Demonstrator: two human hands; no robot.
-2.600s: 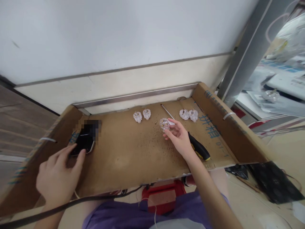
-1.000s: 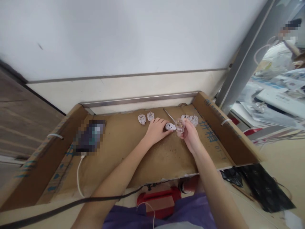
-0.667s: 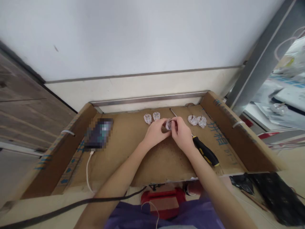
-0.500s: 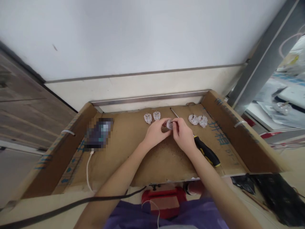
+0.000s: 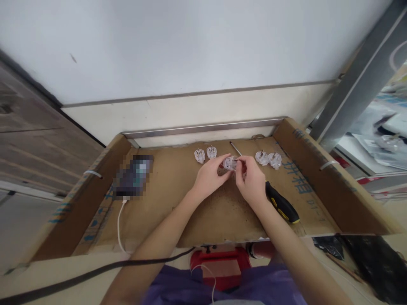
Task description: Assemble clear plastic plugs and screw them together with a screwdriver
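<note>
Over the middle of the cardboard, my left hand (image 5: 211, 174) is closed, holding a clear plastic plug (image 5: 229, 163) between thumb and fingers. The plug is tilted, its round face partly toward me. My right hand (image 5: 251, 178) is closed at the plug's right edge, pinching a small metal piece (image 5: 236, 160); whether it is part of the plug I cannot tell. Behind my right hand lies a thin metal shaft (image 5: 234, 148), partly hidden. A black and yellow screwdriver handle (image 5: 282, 204) lies beside my right forearm, which covers its front end.
Two clear plugs (image 5: 199, 156) lie behind my left hand, pins up. Another pair of clear plugs (image 5: 274, 160) sits to the right. A blurred phone (image 5: 133, 176) with a white cable rests at left. Cardboard walls (image 5: 330, 182) flank the work surface; a black cable (image 5: 95, 271) crosses in front.
The plug has turned in my fingers, so more of its face shows. My right fingertips have shifted slightly right along it. The whole view has moved a little.
</note>
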